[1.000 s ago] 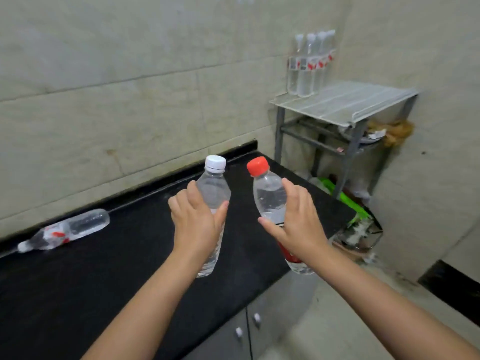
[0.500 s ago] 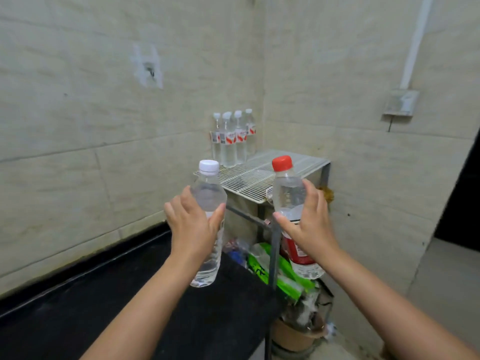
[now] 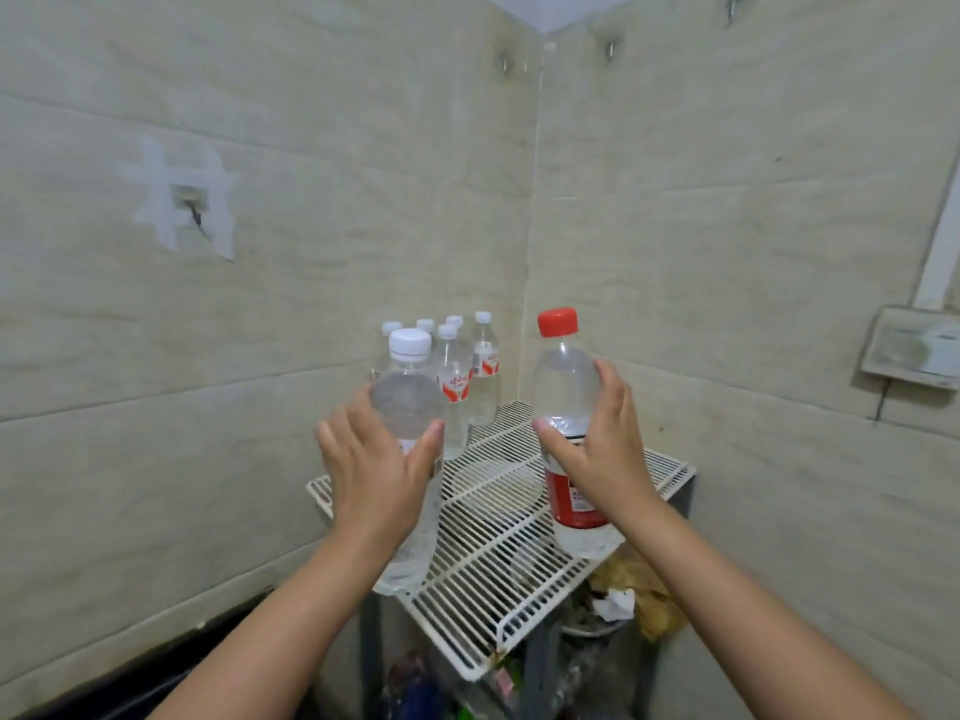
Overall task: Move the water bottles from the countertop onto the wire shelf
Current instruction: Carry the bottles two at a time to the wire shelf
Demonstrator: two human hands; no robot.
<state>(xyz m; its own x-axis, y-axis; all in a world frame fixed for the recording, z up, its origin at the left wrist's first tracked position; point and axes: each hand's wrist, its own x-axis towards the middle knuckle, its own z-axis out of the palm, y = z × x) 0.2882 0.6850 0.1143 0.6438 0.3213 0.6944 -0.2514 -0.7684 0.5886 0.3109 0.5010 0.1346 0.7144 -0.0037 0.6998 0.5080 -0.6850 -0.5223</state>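
Observation:
My left hand [image 3: 376, 475] grips a clear white-capped bottle [image 3: 408, 387] upright, held above the left front part of the white wire shelf [image 3: 483, 579]. My right hand [image 3: 605, 454] grips a red-capped bottle [image 3: 563, 376] with a red label, upright over the shelf's right side. Whether either bottle's base touches the wire I cannot tell. Several white-capped bottles with red labels [image 3: 460, 379] stand at the shelf's back corner against the wall.
The shelf stands in a corner between two tiled walls. Under it lie bags and clutter [image 3: 631, 595]. A strip of the black countertop [image 3: 130, 683] shows at the lower left. A wall box [image 3: 911, 350] hangs at the right.
Both hands have carried their bottles from over the countertop to above the wire shelf. My view has turned right and the shelf is much closer.

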